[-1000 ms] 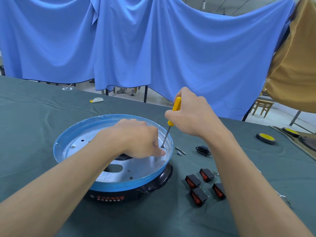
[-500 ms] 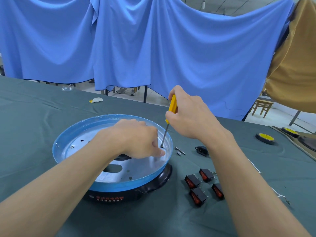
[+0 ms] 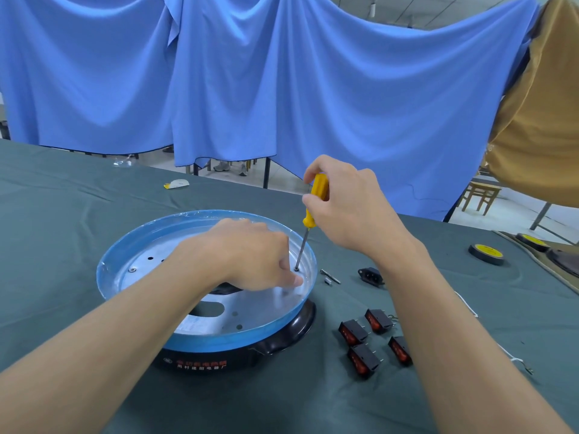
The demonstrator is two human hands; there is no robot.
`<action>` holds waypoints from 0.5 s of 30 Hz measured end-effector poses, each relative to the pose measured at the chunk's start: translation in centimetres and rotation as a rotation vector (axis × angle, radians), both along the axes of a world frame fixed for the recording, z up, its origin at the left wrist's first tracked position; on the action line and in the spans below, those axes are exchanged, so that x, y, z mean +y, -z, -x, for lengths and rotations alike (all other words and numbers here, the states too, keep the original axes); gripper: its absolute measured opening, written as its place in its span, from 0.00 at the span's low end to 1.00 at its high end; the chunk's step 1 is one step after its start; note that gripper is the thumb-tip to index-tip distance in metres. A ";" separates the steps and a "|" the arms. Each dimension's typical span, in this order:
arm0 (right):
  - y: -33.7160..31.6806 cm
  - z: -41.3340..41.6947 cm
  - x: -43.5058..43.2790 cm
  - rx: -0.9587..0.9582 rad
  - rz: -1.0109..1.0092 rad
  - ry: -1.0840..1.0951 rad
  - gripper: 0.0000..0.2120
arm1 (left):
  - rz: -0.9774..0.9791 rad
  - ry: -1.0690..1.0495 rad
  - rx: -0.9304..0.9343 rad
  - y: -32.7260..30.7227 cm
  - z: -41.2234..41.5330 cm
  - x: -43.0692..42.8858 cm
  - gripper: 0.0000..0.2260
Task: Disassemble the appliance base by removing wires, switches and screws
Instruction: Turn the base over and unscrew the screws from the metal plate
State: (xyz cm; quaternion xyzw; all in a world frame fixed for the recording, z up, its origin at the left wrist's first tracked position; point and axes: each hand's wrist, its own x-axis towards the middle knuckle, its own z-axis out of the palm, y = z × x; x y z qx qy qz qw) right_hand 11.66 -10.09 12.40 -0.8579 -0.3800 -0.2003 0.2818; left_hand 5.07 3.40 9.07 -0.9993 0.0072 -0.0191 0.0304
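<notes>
Yellow-handled screwdriver (image 3: 317, 195) stands nearly upright, its handle wrapped by the right hand (image 3: 354, 211) and its tip on a screw (image 3: 296, 268) by the right rim of the base (image 3: 131, 245), which sits toward the table's (image 3: 62, 198) near edge. The left hand (image 3: 250, 258) rests inside the base beside the tip, fingers curled; I cannot tell whether it pinches anything. Four switches (image 3: 372, 339) lie just right of the base.
</notes>
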 end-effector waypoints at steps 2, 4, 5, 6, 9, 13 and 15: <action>0.0 0.1 0.0 0.079 0.002 0.011 0.09 | 0.000 -0.005 -0.003 0.0 0.0 0.0 0.20; 0.1 0.1 0.1 0.129 0.011 0.018 0.08 | 0.002 -0.009 -0.009 0.1 0.0 0.0 0.21; 0.3 0.1 0.2 0.132 0.022 0.029 0.08 | 0.004 -0.010 -0.008 0.1 0.0 0.0 0.21; 0.3 0.1 0.2 0.117 0.035 0.046 0.08 | 0.008 -0.009 -0.004 0.1 0.0 0.0 0.21; 0.5 -0.2 -0.1 -0.016 0.071 0.126 0.13 | 0.014 -0.005 0.004 0.1 0.0 0.0 0.20; 0.0 -0.2 -0.2 0.020 0.064 0.130 0.05 | 0.006 -0.010 -0.001 0.0 0.0 0.0 0.21; -0.3 0.2 -0.1 0.100 0.065 0.102 0.08 | 0.004 -0.010 -0.001 0.0 0.1 0.0 0.21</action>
